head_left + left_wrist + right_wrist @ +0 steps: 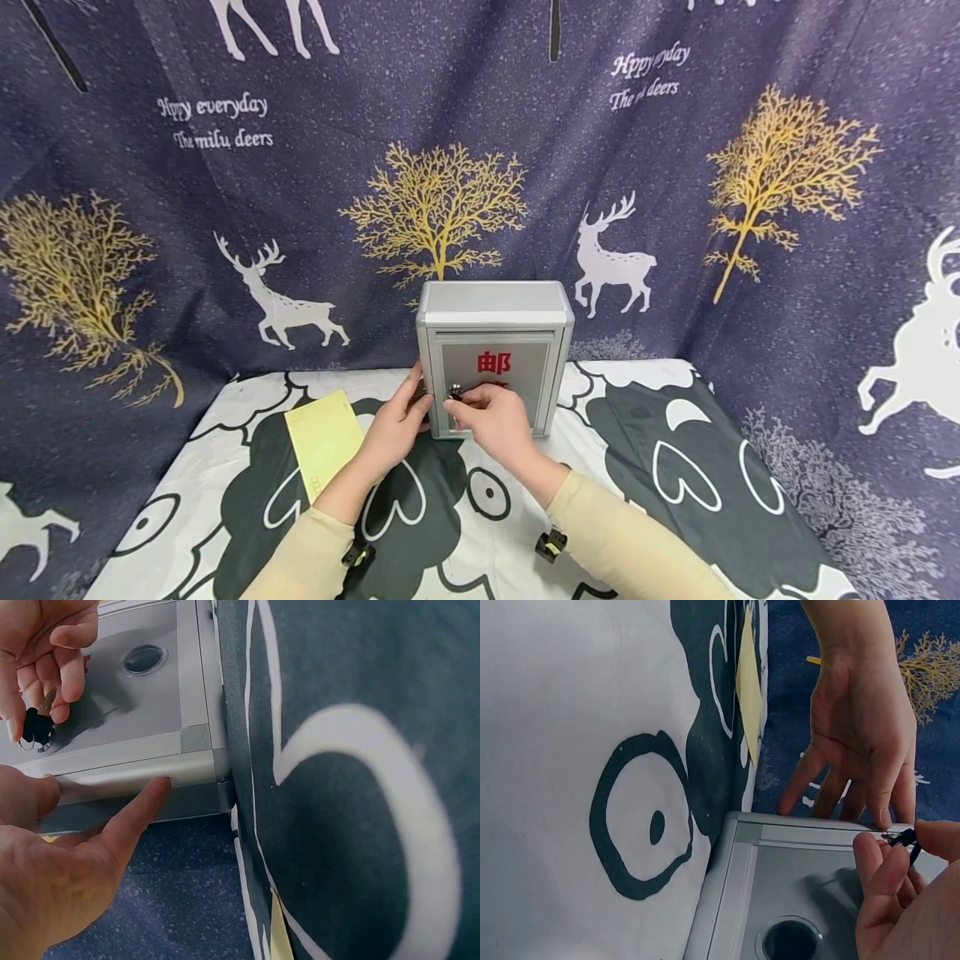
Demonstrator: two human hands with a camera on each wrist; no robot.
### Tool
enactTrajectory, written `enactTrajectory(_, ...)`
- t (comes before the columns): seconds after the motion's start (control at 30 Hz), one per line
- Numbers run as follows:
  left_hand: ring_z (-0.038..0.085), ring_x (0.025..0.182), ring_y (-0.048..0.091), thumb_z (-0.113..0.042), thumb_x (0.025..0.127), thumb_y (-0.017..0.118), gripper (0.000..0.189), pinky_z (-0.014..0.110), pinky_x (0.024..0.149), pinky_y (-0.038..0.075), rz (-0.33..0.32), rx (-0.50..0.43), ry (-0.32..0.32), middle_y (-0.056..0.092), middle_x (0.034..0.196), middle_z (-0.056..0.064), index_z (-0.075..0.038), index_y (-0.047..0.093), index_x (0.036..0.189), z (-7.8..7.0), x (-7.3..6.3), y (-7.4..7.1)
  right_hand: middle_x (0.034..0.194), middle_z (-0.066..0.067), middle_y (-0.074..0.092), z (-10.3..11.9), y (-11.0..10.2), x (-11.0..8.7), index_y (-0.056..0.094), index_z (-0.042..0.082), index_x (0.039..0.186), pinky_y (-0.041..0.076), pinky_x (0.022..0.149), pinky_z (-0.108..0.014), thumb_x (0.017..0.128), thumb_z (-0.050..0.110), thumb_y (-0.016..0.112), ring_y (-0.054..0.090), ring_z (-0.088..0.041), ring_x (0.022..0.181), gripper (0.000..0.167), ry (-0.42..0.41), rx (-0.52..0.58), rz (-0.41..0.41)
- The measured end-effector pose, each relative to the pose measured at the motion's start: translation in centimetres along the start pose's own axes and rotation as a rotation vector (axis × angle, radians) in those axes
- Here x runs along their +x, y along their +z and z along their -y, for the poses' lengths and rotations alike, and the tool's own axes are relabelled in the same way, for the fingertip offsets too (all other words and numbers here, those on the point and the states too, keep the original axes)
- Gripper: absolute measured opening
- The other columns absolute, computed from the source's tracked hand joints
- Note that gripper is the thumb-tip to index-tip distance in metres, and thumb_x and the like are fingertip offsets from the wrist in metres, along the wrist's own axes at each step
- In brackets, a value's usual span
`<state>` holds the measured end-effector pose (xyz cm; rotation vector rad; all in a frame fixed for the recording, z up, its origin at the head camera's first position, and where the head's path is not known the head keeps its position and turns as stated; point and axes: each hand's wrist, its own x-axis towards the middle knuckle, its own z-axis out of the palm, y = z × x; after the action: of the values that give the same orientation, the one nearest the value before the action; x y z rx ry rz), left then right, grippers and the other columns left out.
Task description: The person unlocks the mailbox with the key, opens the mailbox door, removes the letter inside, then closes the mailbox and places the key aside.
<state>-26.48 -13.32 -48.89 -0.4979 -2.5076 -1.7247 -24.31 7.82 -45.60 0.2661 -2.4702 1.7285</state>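
Note:
A silver-grey metal mailbox (495,305) with red characters on its front stands upright against the backdrop. My left hand (393,423) rests along its left side, its fingers stretched over the side wall and its thumb by the front edge. With my right hand (497,418) I pinch a black-headed key (907,837) at the lock on the left part of the door. A metal blade and a small ring show beside the key head in the left wrist view. Fingers partly hide the lock, so how deep the key sits is not visible.
A yellow envelope (324,437) lies on the patterned cloth (487,525) left of the mailbox, partly under my left forearm. Low on the mailbox door is a round window (145,659). A dark blue curtain (480,100) with deer and trees hangs close behind.

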Motion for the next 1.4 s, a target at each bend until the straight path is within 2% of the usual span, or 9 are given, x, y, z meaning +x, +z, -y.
enactTrajectory(0.13,0.043,0.143,0.062,-0.024,0.121,0.054,0.067,0.047,0.097,0.066,-0.002,0.005,0.005,0.048,0.17,0.024,-0.027,0.023,0.181,0.2,0.0,0.0,0.082,0.004,0.081,0.3,0.1,-0.1,0.083,0.011,0.1,0.06,0.066,-0.032,0.097,0.036,0.089,0.076,-0.011,0.075,0.025,-0.08,-0.111,-0.044)
enactTrajectory(0.33,0.042,0.143,0.062,-0.026,0.121,0.054,0.067,0.047,0.096,0.067,-0.002,0.014,0.018,0.048,0.17,0.023,-0.029,0.023,0.18,0.2,0.0,0.0,0.092,0.003,0.082,0.6,0.2,-0.2,0.083,0.014,0.098,0.061,0.068,-0.033,0.096,0.036,0.089,0.076,-0.014,0.081,0.023,-0.148,-0.29,-0.101)
enactTrajectory(0.73,0.044,0.144,0.061,-0.025,0.121,0.054,0.068,0.049,0.098,0.066,0.003,0.019,0.023,0.049,0.169,0.025,-0.028,0.022,0.181,0.2,-0.1,0.0,0.087,0.006,0.08,1.3,0.0,-0.3,0.081,0.016,0.096,0.057,0.065,-0.035,0.094,0.039,0.091,0.073,-0.012,0.074,0.025,-0.189,-0.467,-0.115)
enactTrajectory(1.1,0.043,0.143,0.062,-0.026,0.121,0.054,0.068,0.047,0.097,0.066,-0.001,0.037,0.019,0.051,0.167,0.025,-0.027,0.021,0.181,0.1,-0.1,0.0,0.087,0.005,0.08,1.5,-0.1,-0.3,0.081,0.015,0.095,0.058,0.066,-0.036,0.093,0.038,0.091,0.073,-0.014,0.075,0.025,-0.193,-0.462,-0.109)
enactTrajectory(1.4,0.043,0.146,0.059,-0.023,0.121,0.053,0.069,0.046,0.096,0.066,-0.005,0.038,0.036,0.045,0.172,0.023,-0.03,0.019,0.181,0.3,-0.1,0.1,0.085,0.008,0.078,1.4,-0.1,-0.6,0.08,0.018,0.095,0.056,0.065,-0.033,0.094,0.038,0.09,0.071,-0.01,0.073,0.022,-0.18,-0.434,-0.082)
